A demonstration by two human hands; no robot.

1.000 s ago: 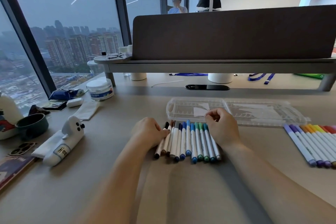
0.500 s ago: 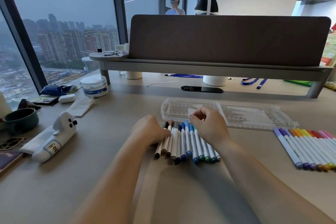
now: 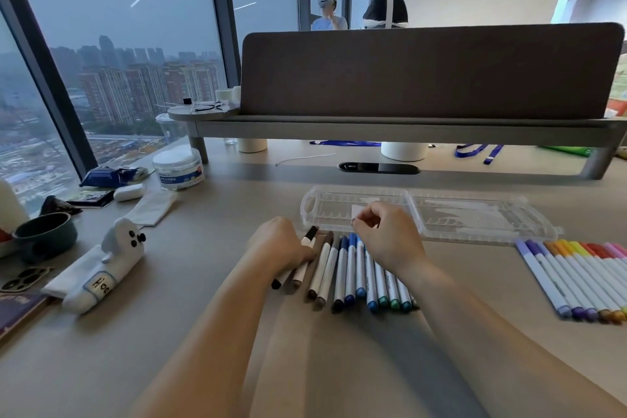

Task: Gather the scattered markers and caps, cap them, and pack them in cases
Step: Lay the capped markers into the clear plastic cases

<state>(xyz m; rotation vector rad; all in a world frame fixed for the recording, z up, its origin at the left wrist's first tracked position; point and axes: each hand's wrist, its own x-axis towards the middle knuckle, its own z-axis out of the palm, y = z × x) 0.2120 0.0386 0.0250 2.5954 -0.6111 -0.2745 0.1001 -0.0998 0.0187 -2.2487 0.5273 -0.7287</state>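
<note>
On the table the left hand clenches its grip on the black marker ending the capped row, probably to push it together, while the right hand, its grip curled on what I cannot tell, hangs beside the open case.

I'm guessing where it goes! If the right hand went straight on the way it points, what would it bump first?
Probably the clear case, open just beyond the right hand; the gap is hard to judge.
</note>
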